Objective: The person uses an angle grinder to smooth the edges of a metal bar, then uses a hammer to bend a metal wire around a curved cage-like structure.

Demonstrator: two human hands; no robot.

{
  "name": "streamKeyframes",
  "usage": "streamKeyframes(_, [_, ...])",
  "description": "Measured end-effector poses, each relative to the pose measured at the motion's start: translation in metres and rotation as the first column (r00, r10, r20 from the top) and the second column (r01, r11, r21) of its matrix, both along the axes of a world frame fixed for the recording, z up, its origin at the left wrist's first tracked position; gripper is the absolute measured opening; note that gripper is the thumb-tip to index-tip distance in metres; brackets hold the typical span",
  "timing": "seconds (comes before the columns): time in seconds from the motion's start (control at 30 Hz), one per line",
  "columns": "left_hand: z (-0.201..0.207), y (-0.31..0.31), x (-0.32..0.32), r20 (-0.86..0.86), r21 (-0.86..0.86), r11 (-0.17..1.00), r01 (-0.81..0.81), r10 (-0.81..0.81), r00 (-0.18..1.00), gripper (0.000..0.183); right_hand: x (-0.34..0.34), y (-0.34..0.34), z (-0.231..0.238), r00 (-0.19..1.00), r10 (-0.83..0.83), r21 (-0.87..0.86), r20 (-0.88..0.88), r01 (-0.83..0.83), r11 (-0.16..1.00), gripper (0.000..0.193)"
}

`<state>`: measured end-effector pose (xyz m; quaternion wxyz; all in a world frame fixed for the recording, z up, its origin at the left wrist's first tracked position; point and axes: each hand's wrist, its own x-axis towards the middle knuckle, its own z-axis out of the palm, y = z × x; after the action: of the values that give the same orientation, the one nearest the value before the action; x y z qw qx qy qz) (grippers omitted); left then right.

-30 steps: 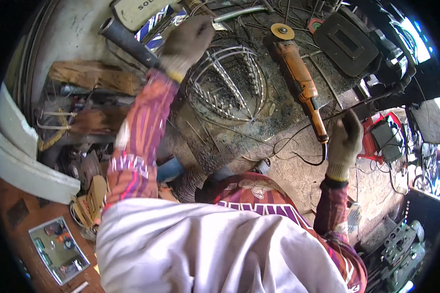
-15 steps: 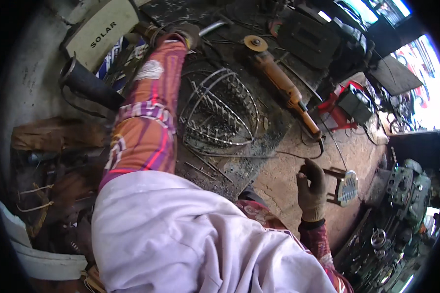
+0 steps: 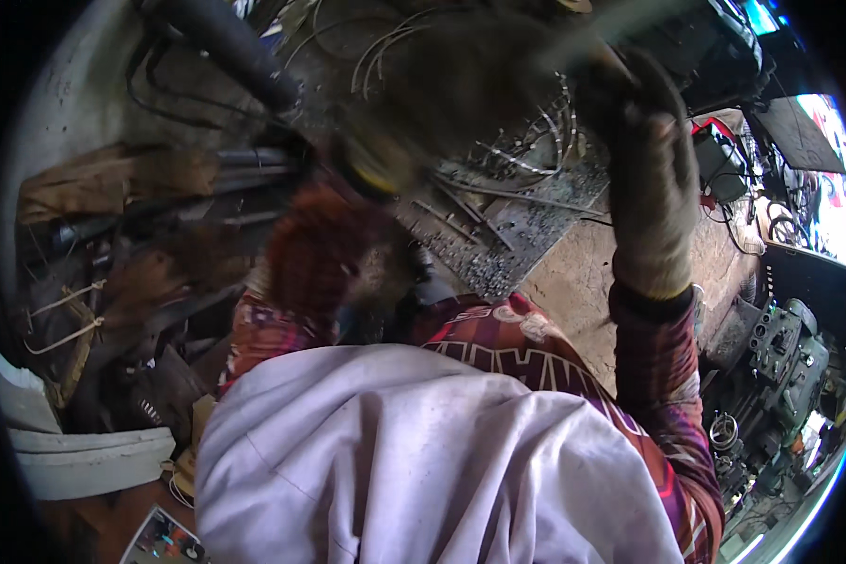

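A large dark object (image 3: 461, 85), smeared by motion and close to my eyes, spans the space between my hands; its kind cannot be made out. My right hand (image 3: 656, 188), in a dirty knitted glove, is raised at its right side with the thumb bent and fingers curled toward it. At its left side, my left hand (image 3: 385, 146) is badly blurred, and its fingers do not show. Beneath the object, part of a curved metal-rod frame (image 3: 559, 141) appears on the dark, grit-covered worktop (image 3: 498, 273). Loose metal rods (image 3: 470, 216) lie near the frame.
A thick dark pipe (image 3: 230, 47) leans at the upper left. Brown cloth or sacking (image 3: 113, 183) and pipes lie below it. Greasy machinery (image 3: 785, 357) stands at the right, and a boxy device (image 3: 719, 164) sits on something red farther back.
My left arm has drawn back from the far end of the worktop. My right hand has risen from beside the worktop. The dark object now hides the angle grinder and most of the frame.
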<state>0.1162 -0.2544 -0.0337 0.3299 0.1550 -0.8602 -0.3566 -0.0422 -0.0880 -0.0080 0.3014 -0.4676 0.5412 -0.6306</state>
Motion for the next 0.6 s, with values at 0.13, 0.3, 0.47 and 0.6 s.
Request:
streamKeyframes(0.13, [-0.004, 0.076, 0.008, 0.041, -0.318, 0.947, -0.036, 0.051, 0.998, 0.032, 0.008, -0.012, 0.002, 0.961, -0.161, -0.046, 0.224, 0.175, 0.983, 0.048])
streamKeyframes(0.3, [-0.055, 0.038, 0.102, -0.056, 0.301, 0.876, -0.376, 0.41, 0.911, 0.03, -0.01, 0.054, -0.05, 0.998, 0.058, 0.276, -0.028, -0.048, 0.96, 0.04])
streamKeyframes(0.47, [-0.118, -0.003, 0.133, 0.068, 0.228, 0.911, -0.343, 0.336, 0.939, 0.034, 0.033, 0.048, -0.05, 0.72, 0.437, 0.547, -0.538, -0.095, 0.831, 0.031])
streamKeyframes(0.6, [-0.111, -0.007, 0.115, -0.035, 0.312, 0.887, -0.34, 0.369, 0.929, 0.037, 0.058, 0.018, -0.053, 0.544, 0.559, 0.636, -0.626, -0.06, 0.77, 0.033])
